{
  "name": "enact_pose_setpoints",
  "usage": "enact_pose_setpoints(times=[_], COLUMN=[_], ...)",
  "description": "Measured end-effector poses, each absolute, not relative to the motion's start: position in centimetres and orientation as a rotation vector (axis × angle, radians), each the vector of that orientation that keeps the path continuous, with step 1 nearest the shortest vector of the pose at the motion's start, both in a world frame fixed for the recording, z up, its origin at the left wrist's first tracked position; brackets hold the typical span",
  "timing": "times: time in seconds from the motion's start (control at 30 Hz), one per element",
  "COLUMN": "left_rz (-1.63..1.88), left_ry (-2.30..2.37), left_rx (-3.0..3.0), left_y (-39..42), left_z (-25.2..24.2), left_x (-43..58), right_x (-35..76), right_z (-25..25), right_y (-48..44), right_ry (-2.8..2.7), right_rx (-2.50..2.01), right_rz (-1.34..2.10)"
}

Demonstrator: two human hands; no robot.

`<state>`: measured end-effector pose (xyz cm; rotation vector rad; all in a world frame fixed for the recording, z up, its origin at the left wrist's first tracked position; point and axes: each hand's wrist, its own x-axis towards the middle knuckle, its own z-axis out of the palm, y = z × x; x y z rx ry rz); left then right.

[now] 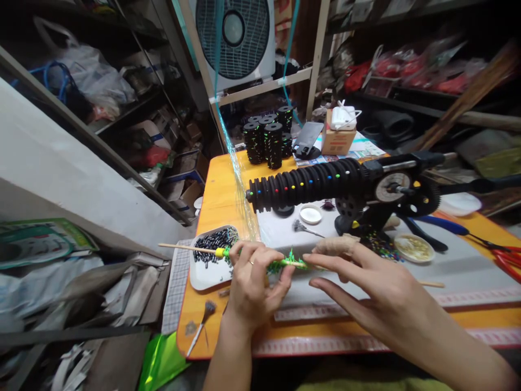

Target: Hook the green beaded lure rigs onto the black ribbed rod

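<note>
A thin wooden stick [179,247] with a yellow band and bright green spiky bits [291,259] along it lies crosswise in front of me. My left hand [254,277] is closed around it, thumb and fingertips pinching near the green spikes. At the stick's green end is my right hand [370,277], its thumb and index finger apart and one finger wrapped in tan tape. Whether its fingertips touch the stick is unclear. Another length of wooden stick [433,284] shows beyond the right wrist. Beside my left hand sits a white tray [199,279] of small black cylindrical pieces [214,241].
A black ribbed roller [309,182] with coloured dots juts over the table on a stand. Around it are a white lid [310,214], brushes [209,309], a dish of yellowish bits [414,248], and pliers [507,263]. Black ribbed cylinders [273,144] stand behind, below a fan [234,32].
</note>
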<state>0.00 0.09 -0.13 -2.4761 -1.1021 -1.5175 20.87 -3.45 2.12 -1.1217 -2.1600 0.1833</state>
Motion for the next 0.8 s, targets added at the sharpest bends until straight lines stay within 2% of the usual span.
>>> enact_pose_setpoints(times=[0.8], left_rz=[-1.506], left_ry=[-1.090], left_rx=[-2.481], left_y=[0.14], left_z=[-0.05], left_x=[-0.12], right_x=[20.92], right_z=[2.18], right_y=[-3.31], right_ry=[-2.155], right_rx=[-1.109], right_rz=[0.176])
